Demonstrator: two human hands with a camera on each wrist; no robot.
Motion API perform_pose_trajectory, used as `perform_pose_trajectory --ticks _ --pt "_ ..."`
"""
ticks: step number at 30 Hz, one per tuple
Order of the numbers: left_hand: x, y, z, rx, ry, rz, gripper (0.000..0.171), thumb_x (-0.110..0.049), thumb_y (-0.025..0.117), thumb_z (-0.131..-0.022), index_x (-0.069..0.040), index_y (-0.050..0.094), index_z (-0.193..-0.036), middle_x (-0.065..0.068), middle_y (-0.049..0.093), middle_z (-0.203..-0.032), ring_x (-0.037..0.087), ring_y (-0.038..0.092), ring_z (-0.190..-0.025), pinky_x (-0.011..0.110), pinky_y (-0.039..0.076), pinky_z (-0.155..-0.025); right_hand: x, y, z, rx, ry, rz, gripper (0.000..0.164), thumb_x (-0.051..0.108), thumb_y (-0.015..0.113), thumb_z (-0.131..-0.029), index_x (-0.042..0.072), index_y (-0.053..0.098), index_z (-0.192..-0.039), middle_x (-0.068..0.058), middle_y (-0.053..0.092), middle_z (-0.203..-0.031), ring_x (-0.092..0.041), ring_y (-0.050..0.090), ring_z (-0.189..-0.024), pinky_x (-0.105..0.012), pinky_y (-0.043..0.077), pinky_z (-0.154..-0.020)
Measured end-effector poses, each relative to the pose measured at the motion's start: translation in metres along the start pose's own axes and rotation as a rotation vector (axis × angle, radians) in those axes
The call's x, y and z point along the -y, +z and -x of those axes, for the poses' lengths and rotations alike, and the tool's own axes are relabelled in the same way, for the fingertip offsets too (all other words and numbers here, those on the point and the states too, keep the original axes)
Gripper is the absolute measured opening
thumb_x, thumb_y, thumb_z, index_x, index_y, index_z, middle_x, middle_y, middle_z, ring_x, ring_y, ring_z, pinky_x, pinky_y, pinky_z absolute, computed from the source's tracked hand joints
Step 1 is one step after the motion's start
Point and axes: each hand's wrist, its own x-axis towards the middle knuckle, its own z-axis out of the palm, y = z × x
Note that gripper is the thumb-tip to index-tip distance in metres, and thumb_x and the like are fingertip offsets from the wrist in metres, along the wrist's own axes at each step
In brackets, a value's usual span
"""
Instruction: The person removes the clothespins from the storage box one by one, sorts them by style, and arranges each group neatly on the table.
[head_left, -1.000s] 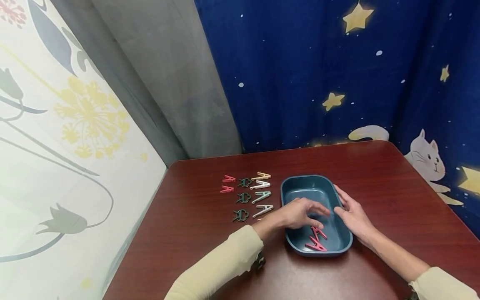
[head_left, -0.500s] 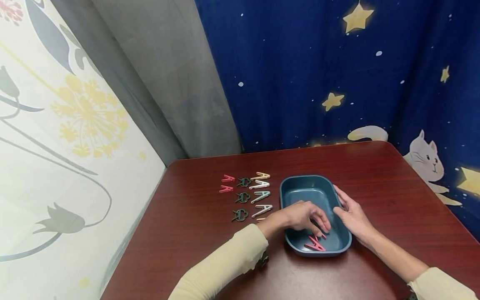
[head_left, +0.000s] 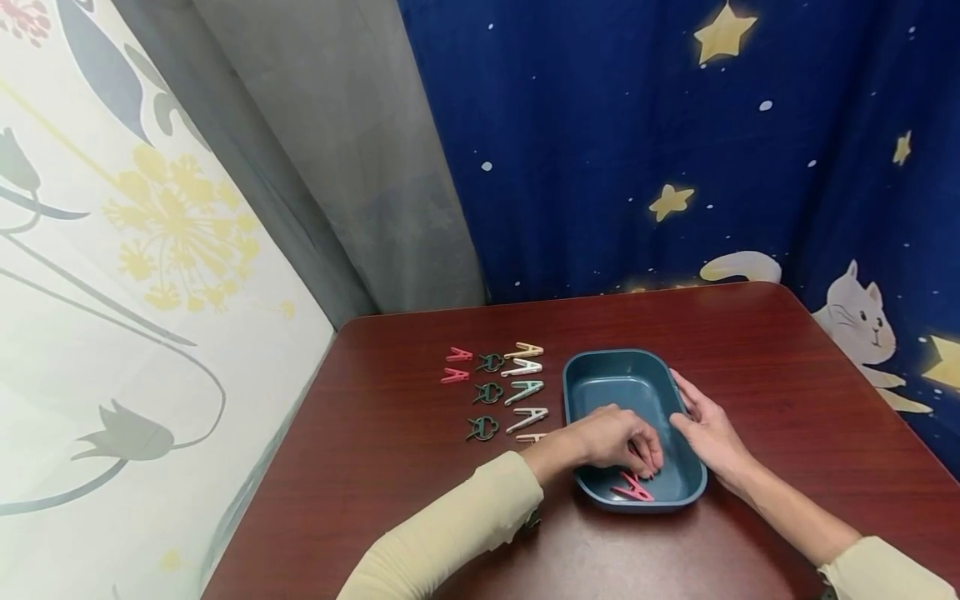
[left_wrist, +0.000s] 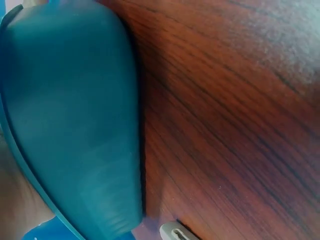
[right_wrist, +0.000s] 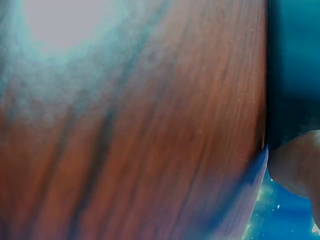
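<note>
A deep blue-green tray (head_left: 621, 392) stands on the table. Reaching over its left side, my left hand (head_left: 615, 437) has its fingertips low inside and pinches a red clothespin, mostly hidden by the fingers. Another red clothespin (head_left: 634, 488) lies on the tray floor just below that hand. My right hand (head_left: 711, 433) grips the tray's right side, thumb over the rim. In the left wrist view the tray's outer wall (left_wrist: 75, 115) fills the left part. The right wrist view shows a blurred finger (right_wrist: 297, 165) against the tray's dark side.
Left of the tray, small clips lie in columns on the brown table (head_left: 390, 467): two red clothespins (head_left: 455, 376), several dark green ring-shaped clips (head_left: 489, 392), and pale clothespins (head_left: 524, 392) in yellow, white and mint. A gray curtain and a blue starry curtain (head_left: 570, 150) hang behind.
My left hand has moved lower into the tray, and its fingers have drawn together on one red clothespin. The right hand has kept its hold on the tray.
</note>
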Motion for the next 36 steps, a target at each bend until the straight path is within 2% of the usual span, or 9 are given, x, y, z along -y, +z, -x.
perform_pose_trajectory --ticks 5,8,12,16,22,25,31,36 --pt "-0.001 0.0 0.001 -0.003 0.007 -0.014 0.008 -0.028 0.084 -0.094 -0.029 0.08 -0.101 -0.031 0.072 -0.084 -0.027 0.057 -0.081 0.006 0.04 -0.077 0.0 0.0 0.0 0.002 -0.003 -0.006 0.074 -0.004 0.047 -0.106 0.01 0.014 -0.171 -0.025 0.027 -0.169 -0.038 0.039 -0.147 -0.013 0.05 -0.09" --pt "0.0 0.0 0.002 -0.021 0.04 0.005 0.007 -0.028 0.083 -0.096 -0.027 0.08 -0.102 -0.03 0.072 -0.085 -0.026 0.058 -0.08 0.005 0.041 -0.078 0.0 0.0 0.0 -0.001 -0.009 -0.003 0.074 -0.004 0.047 -0.106 0.01 0.015 -0.171 -0.025 0.028 -0.168 -0.037 0.04 -0.147 -0.013 0.049 -0.09" --pt "0.001 -0.001 0.004 -0.058 0.089 0.018 0.009 -0.028 0.08 -0.097 -0.027 0.08 -0.106 -0.028 0.073 -0.088 -0.025 0.059 -0.081 0.005 0.044 -0.078 0.0 -0.001 -0.001 -0.007 -0.018 0.003 0.074 -0.005 0.046 -0.105 0.008 0.015 -0.171 -0.026 0.028 -0.168 -0.042 0.036 -0.149 -0.009 0.046 -0.091" --pt "0.001 -0.002 0.006 -0.082 0.121 0.018 0.014 -0.027 0.077 -0.1 -0.028 0.08 -0.113 -0.028 0.074 -0.094 -0.026 0.058 -0.086 0.005 0.044 -0.081 0.001 0.0 -0.001 -0.008 -0.019 0.015 0.074 -0.005 0.046 -0.106 0.008 0.014 -0.171 -0.027 0.028 -0.168 -0.048 0.032 -0.15 -0.006 0.043 -0.091" --pt "0.003 -0.003 0.007 -0.099 0.184 -0.045 0.021 -0.026 0.073 -0.104 -0.031 0.081 -0.122 -0.025 0.072 -0.111 -0.021 0.055 -0.089 0.005 0.042 -0.081 0.002 -0.001 -0.001 -0.009 -0.007 0.04 0.074 -0.004 0.046 -0.105 0.008 0.014 -0.171 -0.027 0.029 -0.168 -0.047 0.035 -0.149 -0.005 0.041 -0.091" --pt "0.002 -0.004 0.005 -0.061 0.188 -0.041 0.02 -0.025 0.072 -0.104 -0.028 0.081 -0.122 -0.023 0.073 -0.113 -0.021 0.056 -0.093 0.005 0.042 -0.085 0.002 -0.001 -0.001 -0.013 0.002 0.038 0.074 -0.004 0.046 -0.105 0.008 0.014 -0.171 -0.027 0.03 -0.167 -0.046 0.036 -0.148 -0.006 0.043 -0.091" --pt "-0.004 -0.007 0.004 0.061 0.142 0.002 0.012 -0.021 0.072 -0.104 -0.024 0.08 -0.113 -0.024 0.075 -0.1 -0.023 0.06 -0.093 0.004 0.042 -0.088 0.002 0.0 0.001 -0.009 0.012 0.028 0.074 -0.003 0.047 -0.106 0.009 0.015 -0.171 -0.026 0.029 -0.168 -0.047 0.037 -0.147 -0.009 0.046 -0.089" --pt "-0.01 -0.021 0.006 0.145 0.102 -0.008 0.007 -0.019 0.073 -0.103 -0.022 0.078 -0.107 -0.023 0.074 -0.096 -0.019 0.062 -0.091 0.005 0.044 -0.086 0.001 -0.001 0.001 -0.013 0.001 0.038 0.074 -0.003 0.047 -0.105 0.009 0.016 -0.171 -0.026 0.03 -0.168 -0.037 0.044 -0.145 -0.011 0.048 -0.089"
